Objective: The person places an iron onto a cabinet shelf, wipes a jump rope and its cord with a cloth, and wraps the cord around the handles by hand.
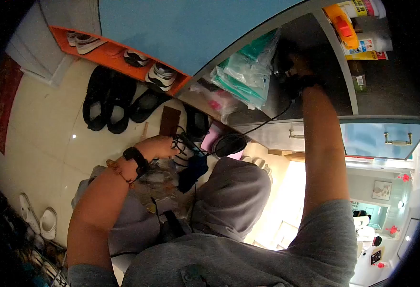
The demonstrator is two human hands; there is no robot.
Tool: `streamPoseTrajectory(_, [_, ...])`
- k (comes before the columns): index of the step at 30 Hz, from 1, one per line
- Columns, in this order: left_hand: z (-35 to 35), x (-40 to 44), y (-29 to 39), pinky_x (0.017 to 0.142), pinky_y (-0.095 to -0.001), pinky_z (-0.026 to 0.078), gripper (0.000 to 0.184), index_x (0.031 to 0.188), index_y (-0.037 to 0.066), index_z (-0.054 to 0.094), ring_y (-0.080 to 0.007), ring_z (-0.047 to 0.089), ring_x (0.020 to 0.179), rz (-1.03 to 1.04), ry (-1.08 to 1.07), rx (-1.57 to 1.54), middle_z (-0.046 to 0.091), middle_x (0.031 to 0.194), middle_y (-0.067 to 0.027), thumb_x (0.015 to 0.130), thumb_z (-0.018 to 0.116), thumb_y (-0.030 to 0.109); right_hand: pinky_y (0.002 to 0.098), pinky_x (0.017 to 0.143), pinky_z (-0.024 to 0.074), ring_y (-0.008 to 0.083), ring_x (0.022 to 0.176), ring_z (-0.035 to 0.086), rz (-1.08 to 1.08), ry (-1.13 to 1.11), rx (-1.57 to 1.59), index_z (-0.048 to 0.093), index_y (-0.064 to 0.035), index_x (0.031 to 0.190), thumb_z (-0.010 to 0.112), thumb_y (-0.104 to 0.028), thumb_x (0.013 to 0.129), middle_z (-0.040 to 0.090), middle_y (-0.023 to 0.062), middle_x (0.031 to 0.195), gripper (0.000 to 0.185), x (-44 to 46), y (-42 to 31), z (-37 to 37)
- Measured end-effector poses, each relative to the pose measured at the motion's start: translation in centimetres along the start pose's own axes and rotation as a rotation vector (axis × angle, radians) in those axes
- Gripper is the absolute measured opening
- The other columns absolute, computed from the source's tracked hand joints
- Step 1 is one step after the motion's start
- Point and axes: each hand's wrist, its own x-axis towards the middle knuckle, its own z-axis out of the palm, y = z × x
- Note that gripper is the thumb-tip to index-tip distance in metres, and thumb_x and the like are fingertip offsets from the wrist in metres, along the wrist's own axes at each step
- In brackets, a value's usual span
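Note:
My left hand [160, 146] is low in front of my lap, its fingers closed on a bundle of black cable [183, 143]. A dark blue item [192, 172] hangs just beside it, over a clear plastic bag [157, 184] between my knees. My right hand [300, 67] reaches into the dark cabinet compartment, and shadow hides its fingers and whatever they touch. Green items in clear plastic [248, 71] lie left of it. A black cable [272, 118] runs from near my right wrist down toward the bundle.
Black shoes [109, 103] stand on the tiled floor, and sneakers [160, 76] sit on an orange shelf [112, 61]. Bottles and an orange tool [343, 26] occupy the right compartment. A blue drawer [372, 136] is below it. White slippers [47, 222] lie at the lower left.

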Motion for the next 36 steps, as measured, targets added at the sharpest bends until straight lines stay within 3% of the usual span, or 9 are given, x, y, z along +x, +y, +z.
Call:
streamPoseTrajectory(3, [0.3,0.1,-0.6,0.067,-0.0419,0.047,0.052,0.101,-0.004,0.057,-0.0292,0.059,0.075,-0.006,0.048,-0.031,0.062,0.085,-0.0177,0.089,0.055,0.046,0.0407,0.079,0.0480,0.0266,0.091,0.060,0.073,0.060,0.110,0.057,-0.0010,0.120,0.056,-0.037,0.086,0.059,0.0159,0.118,0.050,-6.4,-4.4,1.3])
streamPoseTrajectory(8, [0.6,1.9,-0.4,0.067,-0.0421,0.046,0.053,0.097,-0.005,0.058,-0.0321,0.060,0.078,-0.057,0.074,0.023,0.063,0.085,-0.0193,0.088,0.056,0.047,0.0477,0.093,0.0455,0.0341,0.123,0.045,-0.342,-0.053,-0.313,0.046,-0.0081,0.134,0.068,-0.027,0.080,0.046,0.0151,0.137,0.061,1.3,2.4,-0.6])
streamPoseTrajectory(11, [1.9,3.4,-1.5,0.069,-0.0419,0.047,0.056,0.102,-0.006,0.057,-0.0337,0.060,0.080,-0.016,0.124,0.022,0.063,0.086,-0.0203,0.088,0.056,0.048,0.0499,0.103,0.0355,0.0367,0.130,0.038,-0.380,0.069,0.128,0.045,-0.0083,0.135,0.062,-0.035,0.084,0.040,0.0200,0.142,0.060,-3.3,-0.6,0.3])
streamPoseTrajectory(13, [1.9,3.4,-1.7,0.072,-0.0418,0.048,0.059,0.105,-0.007,0.056,-0.0348,0.061,0.083,0.007,0.125,0.020,0.063,0.090,-0.0217,0.088,0.055,0.049,0.0523,0.107,0.0289,0.0382,0.133,0.033,-0.508,0.263,-0.006,0.042,-0.0083,0.137,0.056,-0.042,0.087,0.035,0.0225,0.144,0.062,-2.9,-0.7,2.3])
streamPoseTrajectory(19, [0.5,2.1,-0.1,0.083,-0.0421,0.047,0.066,0.113,-0.010,0.053,-0.0369,0.059,0.098,-0.113,-0.003,0.008,0.060,0.108,-0.0256,0.088,0.054,0.051,0.0451,0.115,0.0111,0.0390,0.140,0.015,-0.517,0.098,-0.013,0.026,-0.0061,0.146,0.041,-0.058,0.089,0.020,0.0214,0.151,0.079,-5.4,0.1,8.2])
streamPoseTrajectory(22, [0.7,1.7,-0.3,0.076,-0.0416,0.047,0.060,0.114,-0.007,0.051,-0.0306,0.058,0.089,-0.048,0.032,0.051,0.060,0.101,-0.0200,0.092,0.051,0.049,0.0442,0.114,0.0136,0.0390,0.141,0.015,-0.616,0.038,0.073,0.024,-0.0070,0.147,0.042,-0.059,0.089,0.019,0.0209,0.152,0.080,-3.9,-0.5,9.8])
streamPoseTrajectory(28, [-0.2,1.4,0.9,0.074,-0.0427,0.047,0.058,0.114,-0.004,0.050,-0.0270,0.058,0.084,-0.105,-0.008,0.066,0.060,0.099,-0.0179,0.094,0.049,0.051,0.0432,0.112,0.0223,0.0327,0.141,0.020,-0.661,-0.117,-0.027,0.022,-0.0130,0.149,0.044,-0.055,0.091,0.018,0.0156,0.154,0.075,-2.3,-1.3,7.8])
streamPoseTrajectory(33, [1.0,2.0,-0.4,0.079,-0.0429,0.048,0.071,0.123,-0.010,0.043,-0.0320,0.059,0.090,-0.009,0.131,0.035,0.060,0.109,-0.0248,0.091,0.052,0.053,0.0379,0.095,0.0396,0.0278,0.111,0.049,-0.594,0.042,0.167,0.049,-0.0032,0.126,0.045,-0.035,0.094,0.049,0.0162,0.126,0.045,-8.5,-1.2,2.9])
streamPoseTrajectory(36, [-0.7,0.7,1.3,0.061,-0.0439,0.042,0.049,0.100,-0.007,0.050,-0.0249,0.048,0.063,-0.161,0.063,0.087,0.052,0.071,-0.0150,0.099,0.040,0.041,0.0319,0.081,0.0474,0.0213,0.090,0.062,-0.753,0.190,0.565,0.062,0.0003,0.109,0.047,-0.021,0.093,0.065,0.0130,0.103,0.030,-17.2,-1.3,3.0])
